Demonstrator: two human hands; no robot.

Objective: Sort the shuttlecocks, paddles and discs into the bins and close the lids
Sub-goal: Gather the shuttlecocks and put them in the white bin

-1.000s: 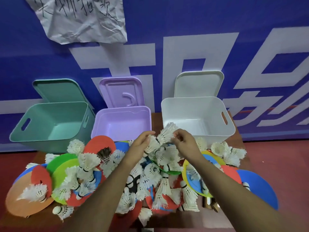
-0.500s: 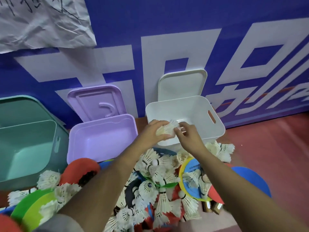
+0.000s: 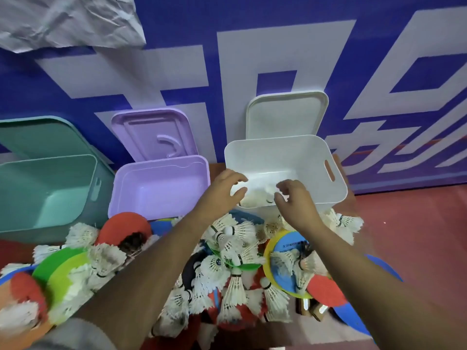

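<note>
Three bins stand in a row: the white bin (image 3: 285, 157), with a purple bin (image 3: 161, 185) and a teal bin (image 3: 50, 188) to its left, and one raised lid (image 3: 285, 114) behind each, three in all. In front of the white bin, shuttlecocks (image 3: 235, 286) lie heaped beyond counting, among at least six coloured discs (image 3: 68, 276) and two wooden paddle handles (image 3: 313, 308).

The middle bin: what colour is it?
The middle bin is light purple, seen best in the head view.
</note>
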